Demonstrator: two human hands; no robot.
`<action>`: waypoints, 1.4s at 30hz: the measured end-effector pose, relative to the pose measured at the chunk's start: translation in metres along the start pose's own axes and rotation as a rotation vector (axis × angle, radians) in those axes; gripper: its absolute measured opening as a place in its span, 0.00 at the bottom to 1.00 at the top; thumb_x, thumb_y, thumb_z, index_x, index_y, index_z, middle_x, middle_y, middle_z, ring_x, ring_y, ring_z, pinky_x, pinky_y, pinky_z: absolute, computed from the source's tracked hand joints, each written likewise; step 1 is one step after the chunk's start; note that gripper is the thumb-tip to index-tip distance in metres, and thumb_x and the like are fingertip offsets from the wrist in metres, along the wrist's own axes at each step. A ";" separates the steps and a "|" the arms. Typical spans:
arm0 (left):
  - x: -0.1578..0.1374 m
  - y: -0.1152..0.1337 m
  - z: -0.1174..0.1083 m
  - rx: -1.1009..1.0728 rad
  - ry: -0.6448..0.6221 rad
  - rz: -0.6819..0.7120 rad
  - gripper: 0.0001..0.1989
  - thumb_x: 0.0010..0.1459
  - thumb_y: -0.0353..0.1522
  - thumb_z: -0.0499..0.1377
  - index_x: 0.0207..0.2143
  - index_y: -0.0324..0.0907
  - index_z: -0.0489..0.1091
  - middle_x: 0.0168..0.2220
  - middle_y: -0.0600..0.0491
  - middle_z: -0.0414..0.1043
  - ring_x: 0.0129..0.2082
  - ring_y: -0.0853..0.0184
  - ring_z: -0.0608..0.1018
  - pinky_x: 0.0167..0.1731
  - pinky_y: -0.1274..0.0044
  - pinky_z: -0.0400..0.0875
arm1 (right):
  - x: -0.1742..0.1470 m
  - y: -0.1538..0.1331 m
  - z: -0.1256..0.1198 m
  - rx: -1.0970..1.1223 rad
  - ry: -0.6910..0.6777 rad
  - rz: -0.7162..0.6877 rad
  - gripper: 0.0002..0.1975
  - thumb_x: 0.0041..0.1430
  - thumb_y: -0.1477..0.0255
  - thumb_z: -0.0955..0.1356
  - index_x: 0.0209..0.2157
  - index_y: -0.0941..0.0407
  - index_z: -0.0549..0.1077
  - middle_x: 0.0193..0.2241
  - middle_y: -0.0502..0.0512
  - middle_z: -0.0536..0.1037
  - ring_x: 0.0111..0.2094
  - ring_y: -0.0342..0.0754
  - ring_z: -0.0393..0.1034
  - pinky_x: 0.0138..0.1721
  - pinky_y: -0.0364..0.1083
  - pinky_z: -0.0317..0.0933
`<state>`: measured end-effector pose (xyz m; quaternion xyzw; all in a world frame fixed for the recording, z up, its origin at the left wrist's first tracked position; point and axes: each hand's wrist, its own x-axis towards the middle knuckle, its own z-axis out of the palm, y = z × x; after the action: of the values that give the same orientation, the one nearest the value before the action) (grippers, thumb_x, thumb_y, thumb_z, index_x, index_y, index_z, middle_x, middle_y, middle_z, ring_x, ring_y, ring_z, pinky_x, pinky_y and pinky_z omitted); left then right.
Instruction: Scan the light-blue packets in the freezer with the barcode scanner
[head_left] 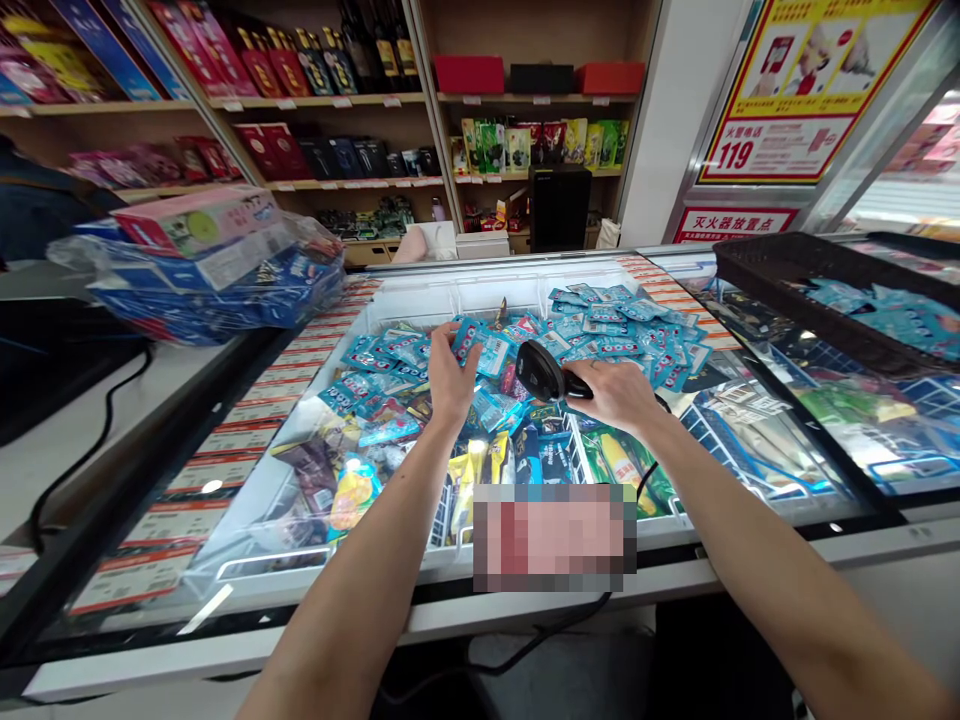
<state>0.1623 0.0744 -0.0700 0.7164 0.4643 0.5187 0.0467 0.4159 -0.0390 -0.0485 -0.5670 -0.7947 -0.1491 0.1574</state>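
Note:
Over an open chest freezer [390, 297], my left hand [450, 375] grips a small blue packet [493, 352] between thumb and fingers. My right hand [619, 395] is wrapped round the handle of a black barcode scanner [540, 372], whose head faces left, close to that packet. Many similar blue packets [600, 325] lie in a heap behind the scanner, and others spread to the left of my left hand. Yellow wrapped packets [480, 465] and green ones [619, 460] fill baskets nearer to me.
Boxes in plastic wrap [217, 250] are stacked on the left. A dark tray [787, 295] with blue packets sits on the right. The scanner's black cable [555, 632] hangs past the freezer's front edge. Stocked shelves [322, 100] stand behind. A blurred patch hides part of the front.

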 end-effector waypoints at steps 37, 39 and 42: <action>-0.008 0.026 0.004 0.370 -0.481 0.410 0.19 0.63 0.45 0.47 0.36 0.43 0.72 0.41 0.47 0.75 0.48 0.59 0.74 0.60 0.61 0.53 | 0.003 0.003 -0.002 -0.061 0.065 0.297 0.19 0.59 0.58 0.63 0.48 0.51 0.71 0.35 0.54 0.80 0.31 0.49 0.72 0.27 0.45 0.51; -0.009 0.023 0.006 0.375 -0.440 0.379 0.21 0.60 0.48 0.50 0.43 0.42 0.70 0.46 0.45 0.73 0.52 0.57 0.72 0.61 0.59 0.52 | 0.003 0.002 -0.002 -0.056 0.063 0.282 0.18 0.59 0.58 0.63 0.47 0.52 0.71 0.34 0.53 0.79 0.31 0.48 0.72 0.27 0.45 0.51; -0.011 0.017 0.010 0.369 -0.413 0.301 0.26 0.58 0.50 0.52 0.51 0.42 0.66 0.53 0.43 0.69 0.57 0.54 0.67 0.62 0.53 0.44 | 0.002 0.001 -0.001 -0.061 0.066 0.256 0.18 0.59 0.59 0.63 0.46 0.52 0.71 0.34 0.53 0.79 0.31 0.48 0.72 0.26 0.45 0.50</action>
<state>0.1800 0.0613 -0.0732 0.8636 0.4203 0.2701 -0.0681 0.4164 -0.0369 -0.0466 -0.6629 -0.7054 -0.1708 0.1839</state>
